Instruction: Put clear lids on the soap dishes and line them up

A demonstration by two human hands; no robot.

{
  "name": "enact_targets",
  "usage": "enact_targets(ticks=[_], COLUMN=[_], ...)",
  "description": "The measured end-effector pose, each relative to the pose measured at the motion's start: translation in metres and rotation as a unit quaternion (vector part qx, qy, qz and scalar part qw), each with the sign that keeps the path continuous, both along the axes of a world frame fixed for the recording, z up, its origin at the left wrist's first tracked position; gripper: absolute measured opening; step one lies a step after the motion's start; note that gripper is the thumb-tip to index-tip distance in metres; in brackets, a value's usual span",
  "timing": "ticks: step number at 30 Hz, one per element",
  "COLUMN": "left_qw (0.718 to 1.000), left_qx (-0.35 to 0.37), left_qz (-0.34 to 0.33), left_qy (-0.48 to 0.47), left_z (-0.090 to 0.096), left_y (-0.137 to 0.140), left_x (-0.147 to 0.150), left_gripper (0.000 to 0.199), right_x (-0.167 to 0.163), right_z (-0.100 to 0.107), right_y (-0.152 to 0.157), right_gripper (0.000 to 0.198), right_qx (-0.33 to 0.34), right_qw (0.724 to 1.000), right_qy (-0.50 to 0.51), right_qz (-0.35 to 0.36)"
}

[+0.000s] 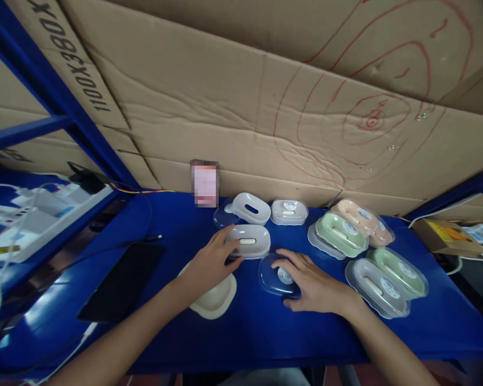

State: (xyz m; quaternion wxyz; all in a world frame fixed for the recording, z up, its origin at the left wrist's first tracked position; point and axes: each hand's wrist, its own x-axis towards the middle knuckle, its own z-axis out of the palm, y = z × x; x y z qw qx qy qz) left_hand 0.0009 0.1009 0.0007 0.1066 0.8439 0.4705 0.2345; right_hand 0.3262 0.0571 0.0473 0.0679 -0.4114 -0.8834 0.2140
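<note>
The left hand (211,262) rests on the counter (249,332) with its fingers touching the near edge of a white soap dish (249,241), grip loose rather than pinching. The right hand (311,281) lies spread flat on a clear lid (275,276) just beside that dish. Pressing sideways could slide the lid into the cream tray (215,300) or crack it. The cardboard (209,91) behind reads "1100X380X"; round stickers on the lids are too small to read.
</note>
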Motion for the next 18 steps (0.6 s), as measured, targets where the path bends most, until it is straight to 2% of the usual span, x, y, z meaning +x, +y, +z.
enact_targets(ticks=[2,5,7,9,11,13,15,18], left_qw=[1.0,1.0,0.998,0.994,0.989,0.984,0.98,0.979], left_qx=[-0.002,-0.016,-0.036,-0.067,-0.097,-0.121,-0.131,-0.127], left_qz=[0.0,-0.014,-0.036,-0.054,-0.061,-0.063,-0.071,-0.084], left_qy=[-0.005,-0.021,-0.04,-0.064,-0.091,-0.115,-0.128,-0.136], left_z=[0.0,0.001,0.002,0.004,0.005,0.006,0.008,0.01], left_y=[0.001,-0.001,-0.004,-0.008,-0.012,-0.014,-0.015,-0.014], left_x=[-0.001,0.0,0.003,0.007,0.012,0.016,0.018,0.018], left_gripper=[0.013,0.011,0.01,0.02,0.048,0.075,0.084,0.085], right_x=[0.008,0.02,0.022,0.019,0.012,0.003,-0.005,-0.013], right_z=[0.01,0.027,0.031,0.023,0.007,-0.01,-0.022,-0.029], right_y=[0.002,0.006,0.01,0.015,0.02,0.023,0.025,0.025], right_gripper=[0.08,0.066,0.062,0.061,0.059,0.058,0.059,0.062], right_qx=[-0.012,-0.044,-0.024,0.044,0.105,0.123,0.119,0.13], right_qw=[1.0,0.996,0.991,0.988,0.983,0.983,0.985,0.985], right_qy=[-0.002,0.064,0.122,0.151,0.15,0.134,0.118,0.09], right_qz=[0.009,0.05,0.046,0.006,-0.017,0.004,0.04,0.068])
